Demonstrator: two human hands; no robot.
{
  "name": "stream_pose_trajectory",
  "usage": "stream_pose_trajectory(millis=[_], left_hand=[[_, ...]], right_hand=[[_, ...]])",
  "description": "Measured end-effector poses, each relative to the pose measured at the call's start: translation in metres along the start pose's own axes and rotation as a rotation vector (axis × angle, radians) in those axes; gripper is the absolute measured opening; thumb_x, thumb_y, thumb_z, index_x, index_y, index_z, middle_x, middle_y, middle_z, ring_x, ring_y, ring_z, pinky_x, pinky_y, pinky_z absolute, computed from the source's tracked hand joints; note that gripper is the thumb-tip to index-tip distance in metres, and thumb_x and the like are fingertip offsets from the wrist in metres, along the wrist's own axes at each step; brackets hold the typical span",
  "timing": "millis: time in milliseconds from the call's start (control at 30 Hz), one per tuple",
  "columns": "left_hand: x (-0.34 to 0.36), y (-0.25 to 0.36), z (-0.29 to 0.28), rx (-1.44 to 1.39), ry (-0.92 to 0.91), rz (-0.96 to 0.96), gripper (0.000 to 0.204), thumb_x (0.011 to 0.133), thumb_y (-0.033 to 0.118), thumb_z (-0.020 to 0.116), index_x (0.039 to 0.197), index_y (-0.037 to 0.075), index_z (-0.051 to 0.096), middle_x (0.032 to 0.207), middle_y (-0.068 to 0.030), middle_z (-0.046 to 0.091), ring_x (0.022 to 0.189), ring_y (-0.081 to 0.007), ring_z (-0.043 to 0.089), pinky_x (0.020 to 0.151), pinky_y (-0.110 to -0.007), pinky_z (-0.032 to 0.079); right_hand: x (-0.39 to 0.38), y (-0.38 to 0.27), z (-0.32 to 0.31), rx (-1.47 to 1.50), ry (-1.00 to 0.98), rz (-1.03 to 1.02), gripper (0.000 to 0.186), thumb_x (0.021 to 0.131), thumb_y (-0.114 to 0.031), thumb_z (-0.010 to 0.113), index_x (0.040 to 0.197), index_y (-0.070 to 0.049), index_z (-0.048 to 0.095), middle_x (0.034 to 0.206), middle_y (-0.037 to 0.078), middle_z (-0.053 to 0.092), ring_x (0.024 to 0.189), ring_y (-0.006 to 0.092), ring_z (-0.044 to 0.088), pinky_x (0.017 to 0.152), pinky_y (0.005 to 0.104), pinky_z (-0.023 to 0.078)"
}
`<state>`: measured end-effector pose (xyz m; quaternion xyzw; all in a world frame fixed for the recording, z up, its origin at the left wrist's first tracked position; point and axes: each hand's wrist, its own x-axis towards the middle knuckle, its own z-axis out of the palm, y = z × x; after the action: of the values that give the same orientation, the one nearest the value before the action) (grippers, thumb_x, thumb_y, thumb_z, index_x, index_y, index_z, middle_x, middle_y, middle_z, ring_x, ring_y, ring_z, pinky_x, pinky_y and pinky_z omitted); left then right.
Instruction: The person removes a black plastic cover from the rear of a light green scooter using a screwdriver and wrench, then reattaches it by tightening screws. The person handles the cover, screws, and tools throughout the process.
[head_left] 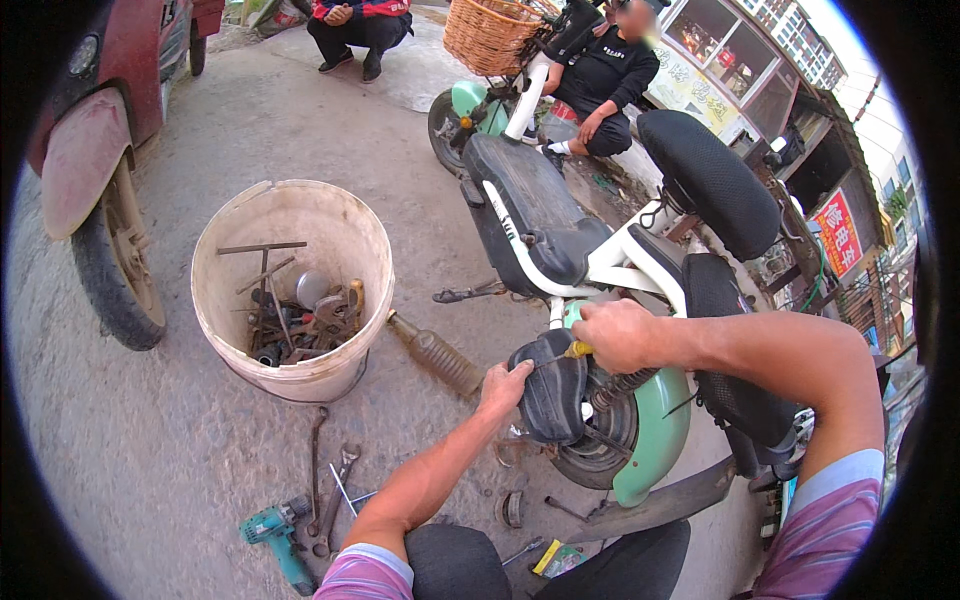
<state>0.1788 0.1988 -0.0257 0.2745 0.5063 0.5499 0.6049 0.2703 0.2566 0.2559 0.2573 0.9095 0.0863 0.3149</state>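
Observation:
A white and mint-green electric scooter (572, 262) stands in front of me, its rear wheel (600, 455) close to my knees. My right hand (622, 335) is closed round the yellow handle of a screwdriver (577, 349), above the rear fender (660, 425). The shaft points left across a black cover (552, 395) beside the wheel. At the shaft's far end my left hand (506, 386) has its thumb and fingers pinched, against the cover's upper left edge. The screwdriver's tip is hidden by those fingers. A coiled shock absorber (622, 388) sits just below my right hand.
Left of the scooter stands a white bucket (375, 250) of tools. A dirty bottle (435, 355) lies between them. A teal drill (278, 545) and wrenches (345, 470) lie on the ground. A red vehicle (100, 100) stands far left; two people (605, 75) are beyond the scooter.

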Motion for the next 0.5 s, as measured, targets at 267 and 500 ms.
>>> stream_pose_trajectory(millis=[267,500], left_hand=[[-0.001,0.006,0.007,-0.121,-0.015,-0.037,0.05,0.096,0.035,0.07,0.117,-0.011,0.071,0.103,-0.0152,0.076,0.092,-0.0217,0.071,0.082,-0.038,0.055],[-0.028,0.039,-0.003,0.6,0.394,0.856,0.052,0.089,0.025,0.077,0.128,-0.005,0.064,0.114,-0.0209,0.072,0.109,-0.0388,0.068,0.096,-0.044,0.054]], right_hand=[[0.001,0.001,0.006,0.55,-0.223,0.366,0.033,0.096,-0.03,0.066,0.086,0.0,0.076,0.078,0.016,0.074,0.062,0.0226,0.068,0.059,0.0385,0.053],[0.02,0.005,0.01,0.896,-0.424,0.609,0.03,0.095,-0.027,0.065,0.08,-0.002,0.074,0.067,0.006,0.068,0.048,0.0143,0.055,0.044,0.0322,0.041]])
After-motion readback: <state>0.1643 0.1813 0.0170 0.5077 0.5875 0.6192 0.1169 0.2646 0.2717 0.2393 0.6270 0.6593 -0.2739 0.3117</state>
